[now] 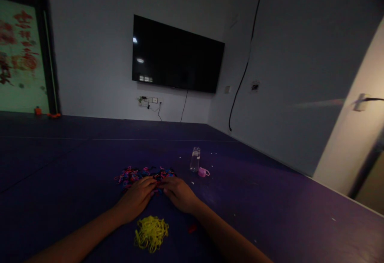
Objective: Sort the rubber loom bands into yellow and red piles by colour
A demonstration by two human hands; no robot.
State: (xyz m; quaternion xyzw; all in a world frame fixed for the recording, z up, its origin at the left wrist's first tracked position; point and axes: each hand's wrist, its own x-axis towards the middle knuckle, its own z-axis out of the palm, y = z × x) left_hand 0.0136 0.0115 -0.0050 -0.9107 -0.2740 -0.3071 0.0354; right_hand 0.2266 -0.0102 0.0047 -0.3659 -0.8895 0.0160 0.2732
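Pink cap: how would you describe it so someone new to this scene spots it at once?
Below the wall-mounted TV, on the purple surface, find the clear bottle. The pink cap lies by its lower end, on the right. Its solid body and ring-shaped loop set it apart from the transparent bottle and the pile of thin multicoloured bands.

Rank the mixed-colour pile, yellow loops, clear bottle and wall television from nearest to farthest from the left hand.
From the left hand:
1. mixed-colour pile: at its fingertips
2. yellow loops: on the person's side, slightly right
3. clear bottle: right, past the right hand
4. wall television: far ahead, up on the wall
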